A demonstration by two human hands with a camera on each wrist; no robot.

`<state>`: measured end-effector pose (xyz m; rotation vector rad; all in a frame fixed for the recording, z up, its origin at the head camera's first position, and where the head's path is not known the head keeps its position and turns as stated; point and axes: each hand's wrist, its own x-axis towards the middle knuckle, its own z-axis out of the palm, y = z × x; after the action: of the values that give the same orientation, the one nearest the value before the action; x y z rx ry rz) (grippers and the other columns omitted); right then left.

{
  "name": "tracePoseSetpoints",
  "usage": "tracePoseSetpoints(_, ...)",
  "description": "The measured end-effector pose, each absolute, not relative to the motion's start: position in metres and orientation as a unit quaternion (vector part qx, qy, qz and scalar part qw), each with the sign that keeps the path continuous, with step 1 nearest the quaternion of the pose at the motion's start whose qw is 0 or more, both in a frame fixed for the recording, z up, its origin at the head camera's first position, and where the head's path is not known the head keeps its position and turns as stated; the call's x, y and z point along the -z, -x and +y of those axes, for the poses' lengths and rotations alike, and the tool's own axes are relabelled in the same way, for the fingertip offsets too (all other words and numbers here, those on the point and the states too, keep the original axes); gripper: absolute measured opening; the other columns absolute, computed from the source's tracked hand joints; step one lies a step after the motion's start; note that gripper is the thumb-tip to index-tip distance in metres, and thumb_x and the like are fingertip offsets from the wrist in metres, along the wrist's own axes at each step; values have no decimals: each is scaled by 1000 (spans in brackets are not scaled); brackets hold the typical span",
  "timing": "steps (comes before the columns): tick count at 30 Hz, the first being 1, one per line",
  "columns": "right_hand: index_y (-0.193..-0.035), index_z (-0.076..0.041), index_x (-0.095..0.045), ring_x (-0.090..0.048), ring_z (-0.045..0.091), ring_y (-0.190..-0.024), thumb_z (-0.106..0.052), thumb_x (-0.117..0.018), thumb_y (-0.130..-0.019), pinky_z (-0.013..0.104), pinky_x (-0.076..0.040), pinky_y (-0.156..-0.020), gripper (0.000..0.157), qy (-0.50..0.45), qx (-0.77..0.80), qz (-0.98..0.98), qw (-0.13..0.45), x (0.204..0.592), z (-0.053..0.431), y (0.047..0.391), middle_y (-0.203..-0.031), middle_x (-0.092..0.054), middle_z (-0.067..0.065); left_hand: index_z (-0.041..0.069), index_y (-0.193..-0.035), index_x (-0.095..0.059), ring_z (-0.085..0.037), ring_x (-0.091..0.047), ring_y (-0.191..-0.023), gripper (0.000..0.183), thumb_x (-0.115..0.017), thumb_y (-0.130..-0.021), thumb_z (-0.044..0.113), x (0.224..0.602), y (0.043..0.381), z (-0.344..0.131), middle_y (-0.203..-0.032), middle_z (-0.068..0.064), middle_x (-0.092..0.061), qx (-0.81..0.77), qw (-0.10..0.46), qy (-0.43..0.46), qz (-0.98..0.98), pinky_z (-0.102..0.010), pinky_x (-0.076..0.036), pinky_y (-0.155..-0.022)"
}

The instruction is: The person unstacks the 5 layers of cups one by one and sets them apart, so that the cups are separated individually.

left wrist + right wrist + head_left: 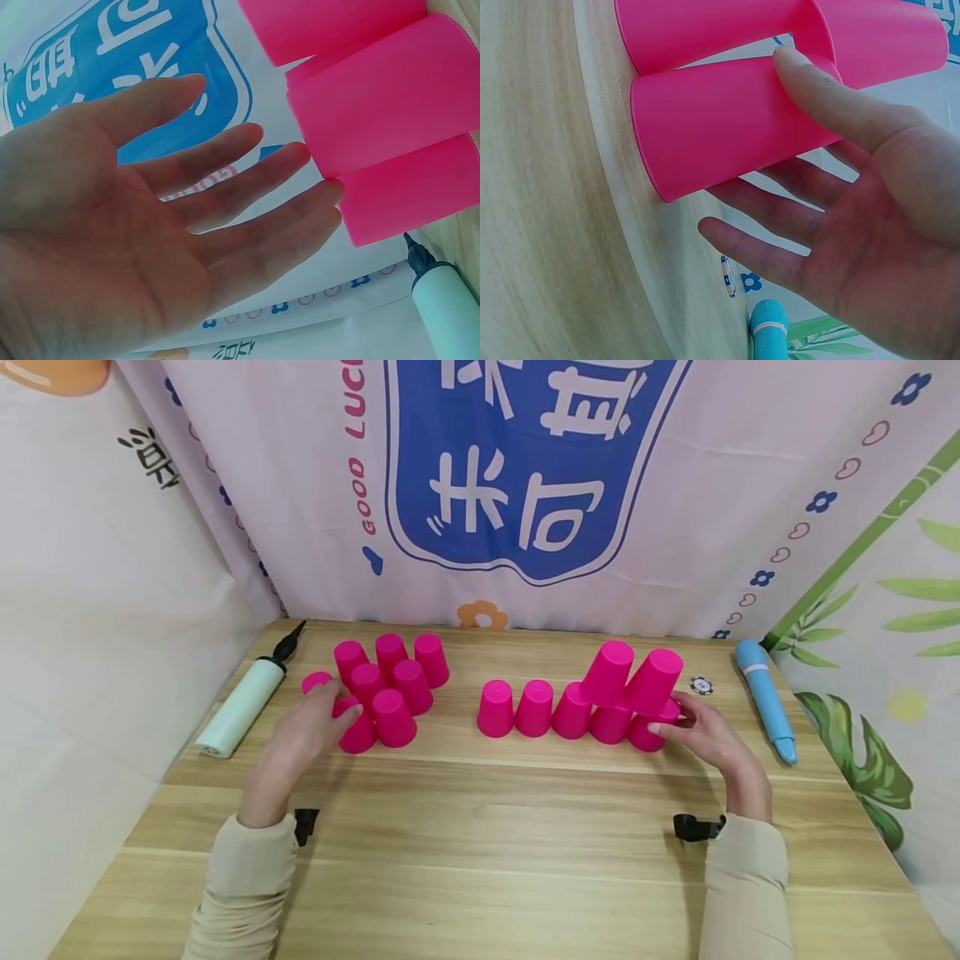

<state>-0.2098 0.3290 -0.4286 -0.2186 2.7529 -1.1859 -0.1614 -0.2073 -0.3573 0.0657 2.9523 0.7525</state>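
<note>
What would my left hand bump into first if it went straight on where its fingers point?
Most likely a pink cup in the group on your left; your left hand's fingertips look close to it, though depth and contact are unclear.

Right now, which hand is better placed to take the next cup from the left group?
Probably the left hand: it is at the left cup group. The right hand is farther away, at the right end of the row, touching the end cup.

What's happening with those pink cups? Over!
Left hand open at left cups. Right hand holds rightmost bottom cup. Two cups atop row of five. Pump off left, not blocking.
</note>
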Motion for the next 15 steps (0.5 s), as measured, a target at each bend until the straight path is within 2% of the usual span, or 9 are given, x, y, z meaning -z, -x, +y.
tracePoseSetpoints(15, -146, -2, -34, -48, 37, -112, -39, -68, -89, 48, -44, -93, 76, 71, 398, 912, 70, 429, 328, 210, -130, -50, 21, -8, -129, -47, -40, -51, -106, 44, -52, -99, 24, 358, 162, -210, -121, -26, -53, -248, 36, -19, 968, -55, -46, -85)
